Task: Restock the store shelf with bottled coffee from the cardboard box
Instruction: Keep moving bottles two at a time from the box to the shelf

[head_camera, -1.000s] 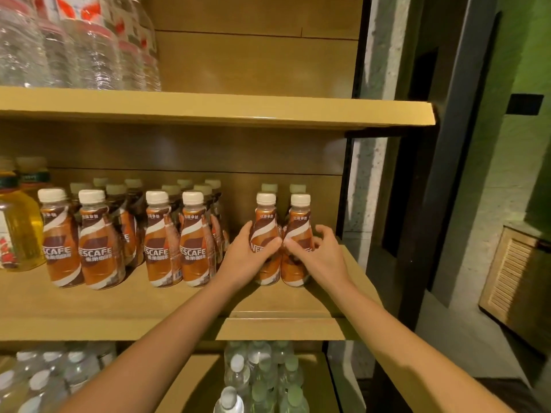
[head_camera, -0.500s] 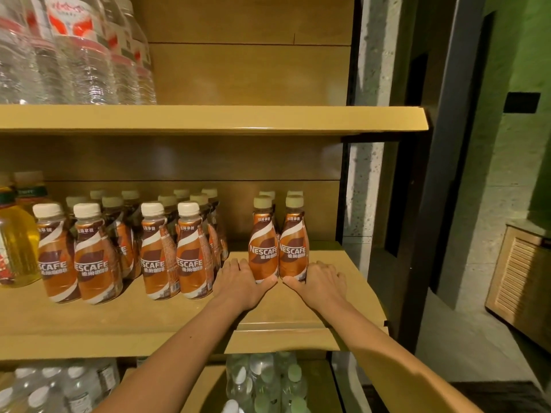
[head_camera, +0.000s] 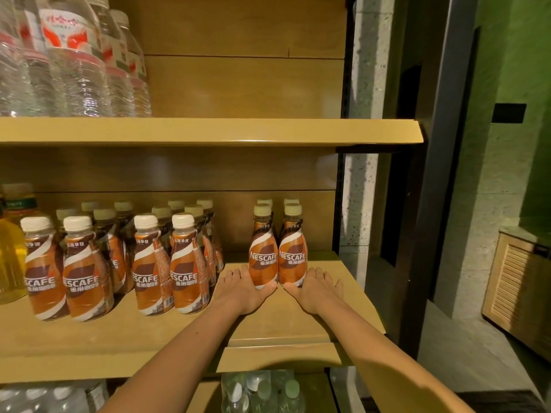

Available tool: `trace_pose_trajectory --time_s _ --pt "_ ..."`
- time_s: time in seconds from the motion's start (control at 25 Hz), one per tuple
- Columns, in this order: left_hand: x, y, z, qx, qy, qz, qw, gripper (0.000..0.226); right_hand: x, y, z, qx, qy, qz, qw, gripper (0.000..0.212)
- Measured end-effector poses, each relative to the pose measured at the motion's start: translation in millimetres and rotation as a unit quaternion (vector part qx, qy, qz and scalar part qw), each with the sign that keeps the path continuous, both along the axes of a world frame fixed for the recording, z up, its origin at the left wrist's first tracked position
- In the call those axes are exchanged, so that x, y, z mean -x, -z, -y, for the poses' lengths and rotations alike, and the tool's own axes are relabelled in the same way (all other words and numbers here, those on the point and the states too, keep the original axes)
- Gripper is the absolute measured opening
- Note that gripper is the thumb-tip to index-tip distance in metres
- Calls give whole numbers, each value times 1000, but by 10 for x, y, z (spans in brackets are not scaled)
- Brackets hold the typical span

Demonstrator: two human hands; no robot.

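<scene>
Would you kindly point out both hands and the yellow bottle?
left hand (head_camera: 243, 289): head view, back of the hand.
right hand (head_camera: 314, 289): head view, back of the hand.
yellow bottle (head_camera: 10, 257): head view, its yellow body.

Behind your front pair of coffee bottles (head_camera: 263, 260), two rear bottles (head_camera: 264, 201) showed only their caps. The left edge cut off the yellow bottle (head_camera: 9, 257), and the small label print was unreadable.
</scene>
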State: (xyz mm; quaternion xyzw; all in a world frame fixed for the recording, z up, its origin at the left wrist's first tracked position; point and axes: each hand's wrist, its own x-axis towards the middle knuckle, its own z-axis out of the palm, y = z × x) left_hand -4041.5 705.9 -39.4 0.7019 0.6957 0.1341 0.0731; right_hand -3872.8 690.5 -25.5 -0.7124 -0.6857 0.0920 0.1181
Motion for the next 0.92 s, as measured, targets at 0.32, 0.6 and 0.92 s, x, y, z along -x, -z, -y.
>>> trace_pose_trajectory --time_s 0.32,0.6,0.92 --pt "-114 -288 877 -143 35 -23 989 77 -213 -207 676 -77 -75 24 994 74" --pt "-953 -552 1979 -258 238 -16 936 60 -842 -445 1961 -210 -100 105 967 46" --pt "-2950 -426 2679 -144 421 -120 887 81 -2823 -313 3314 -88 134 187 969 58"
